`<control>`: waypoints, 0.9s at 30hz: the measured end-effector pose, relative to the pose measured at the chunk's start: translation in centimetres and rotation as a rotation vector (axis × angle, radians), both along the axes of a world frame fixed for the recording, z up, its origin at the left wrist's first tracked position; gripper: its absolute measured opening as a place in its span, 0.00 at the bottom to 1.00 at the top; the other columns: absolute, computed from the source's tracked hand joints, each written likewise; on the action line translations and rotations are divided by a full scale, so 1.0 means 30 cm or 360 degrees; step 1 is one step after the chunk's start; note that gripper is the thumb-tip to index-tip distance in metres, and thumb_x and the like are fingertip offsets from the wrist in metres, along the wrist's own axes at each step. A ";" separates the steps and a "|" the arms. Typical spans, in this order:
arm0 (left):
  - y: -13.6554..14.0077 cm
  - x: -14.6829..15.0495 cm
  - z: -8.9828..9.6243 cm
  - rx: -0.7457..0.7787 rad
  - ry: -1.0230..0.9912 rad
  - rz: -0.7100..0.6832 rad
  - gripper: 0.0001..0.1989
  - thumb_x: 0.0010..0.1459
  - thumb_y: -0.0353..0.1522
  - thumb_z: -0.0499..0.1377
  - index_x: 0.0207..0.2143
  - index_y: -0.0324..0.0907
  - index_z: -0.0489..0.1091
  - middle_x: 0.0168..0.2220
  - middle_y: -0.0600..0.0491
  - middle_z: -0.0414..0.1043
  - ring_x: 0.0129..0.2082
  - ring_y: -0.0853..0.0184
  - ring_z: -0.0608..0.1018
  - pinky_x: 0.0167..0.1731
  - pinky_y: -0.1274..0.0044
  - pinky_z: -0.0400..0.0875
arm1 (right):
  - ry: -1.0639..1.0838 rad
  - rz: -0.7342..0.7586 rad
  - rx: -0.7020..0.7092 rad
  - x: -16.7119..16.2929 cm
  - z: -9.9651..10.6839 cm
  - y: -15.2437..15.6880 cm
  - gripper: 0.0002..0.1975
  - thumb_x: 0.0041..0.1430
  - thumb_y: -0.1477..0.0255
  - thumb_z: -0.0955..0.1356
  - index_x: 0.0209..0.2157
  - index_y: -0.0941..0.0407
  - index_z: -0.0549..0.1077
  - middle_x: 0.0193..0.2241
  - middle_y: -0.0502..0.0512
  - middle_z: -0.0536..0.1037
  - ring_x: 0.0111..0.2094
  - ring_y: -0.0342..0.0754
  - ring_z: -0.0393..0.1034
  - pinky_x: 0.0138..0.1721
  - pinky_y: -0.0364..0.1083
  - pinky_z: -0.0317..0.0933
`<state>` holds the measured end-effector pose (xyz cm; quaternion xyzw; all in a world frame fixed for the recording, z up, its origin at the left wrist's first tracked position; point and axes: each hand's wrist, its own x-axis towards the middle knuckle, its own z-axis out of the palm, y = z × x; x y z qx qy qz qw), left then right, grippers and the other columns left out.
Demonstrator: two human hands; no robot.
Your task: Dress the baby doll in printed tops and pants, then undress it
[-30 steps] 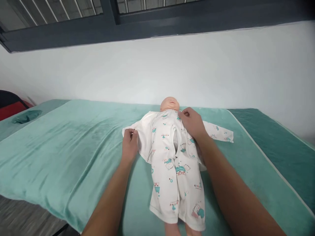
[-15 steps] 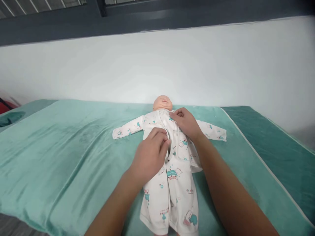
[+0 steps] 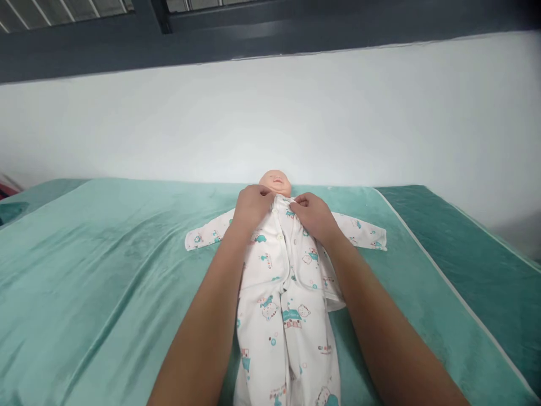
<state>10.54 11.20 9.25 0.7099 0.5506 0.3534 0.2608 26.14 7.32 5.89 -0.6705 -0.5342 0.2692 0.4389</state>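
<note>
A baby doll (image 3: 275, 181) lies on its back, dressed in a white printed baby shirt (image 3: 262, 262) and matching pants (image 3: 264, 338). Its sleeves stretch out to both sides. Up at the collar, on the left of the front opening, my left hand (image 3: 254, 206) pinches the shirt's edge near the doll's chin. Across the opening, my right hand (image 3: 315, 214) has its fingers closed on the other front edge of the shirt. Lower down, the two front edges lie close together along the middle. My hands hide part of the shoulders.
Under the doll spreads a light green cloth (image 3: 127, 270) with folds on its left side. A darker green strip (image 3: 477, 254) runs along the right. Behind the bed rises a white wall (image 3: 296, 124), topped by a dark frame (image 3: 236, 34).
My left hand has moved up from the belly to the collar, and the left front of the shirt now lies flatter. My right hand stays near the collar. The view has tilted slightly.
</note>
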 end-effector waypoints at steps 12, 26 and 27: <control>0.027 0.005 -0.074 0.0064 -0.0463 0.0029 0.05 0.54 0.30 0.59 0.29 0.40 0.76 0.32 0.51 0.79 0.33 0.66 0.76 0.40 0.74 0.69 | 0.0935 0.0207 0.0162 -0.029 0.021 0.053 0.09 0.44 0.67 0.73 0.28 0.56 0.77 0.29 0.52 0.78 0.32 0.48 0.71 0.36 0.46 0.64; 0.025 0.020 -0.077 -0.0109 -0.0738 -0.0015 0.06 0.49 0.33 0.66 0.30 0.40 0.78 0.32 0.50 0.80 0.33 0.65 0.78 0.37 0.74 0.70 | 0.0593 0.0274 0.0316 -0.025 -0.017 0.054 0.10 0.50 0.65 0.71 0.33 0.54 0.80 0.37 0.52 0.81 0.41 0.49 0.73 0.44 0.47 0.65; 0.026 0.019 -0.077 -0.0115 -0.0733 -0.0013 0.06 0.49 0.33 0.66 0.30 0.40 0.78 0.32 0.50 0.80 0.33 0.65 0.78 0.37 0.74 0.70 | 0.0617 0.0279 0.0300 -0.026 -0.018 0.053 0.10 0.50 0.65 0.71 0.33 0.54 0.80 0.37 0.52 0.81 0.41 0.49 0.73 0.44 0.47 0.65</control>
